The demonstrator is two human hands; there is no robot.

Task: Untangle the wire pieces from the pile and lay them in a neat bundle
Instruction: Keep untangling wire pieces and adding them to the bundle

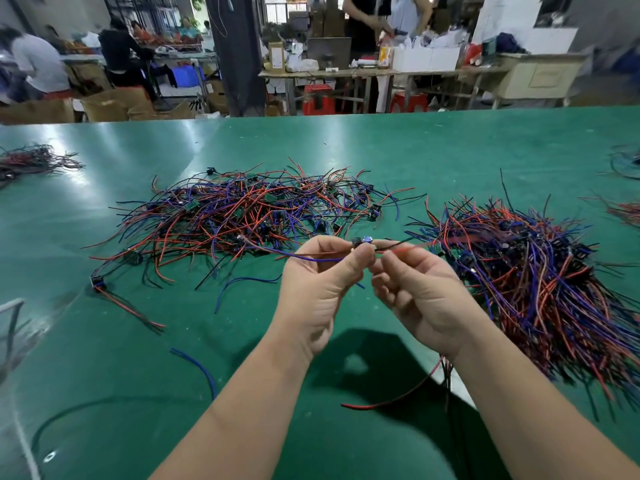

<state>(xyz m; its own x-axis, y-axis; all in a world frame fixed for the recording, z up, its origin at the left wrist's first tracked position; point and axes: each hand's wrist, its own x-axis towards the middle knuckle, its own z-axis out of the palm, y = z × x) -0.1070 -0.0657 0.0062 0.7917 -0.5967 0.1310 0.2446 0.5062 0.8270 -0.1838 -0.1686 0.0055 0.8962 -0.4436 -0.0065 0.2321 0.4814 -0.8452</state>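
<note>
A tangled pile of red, blue and black wire pieces with small green boards lies in the middle of the green table. To the right lies a denser bundle with its wires running mostly one way. Above the table between them, my left hand pinches one wire piece at its small black part, with a blue lead trailing left. My right hand pinches the same piece's red and black leads, which stretch right towards the bundle.
Loose wires lie near me: a blue one, a red one, and a piece with a black connector at the left. More wire heaps sit at the far left and far right edge. People work at benches behind the table.
</note>
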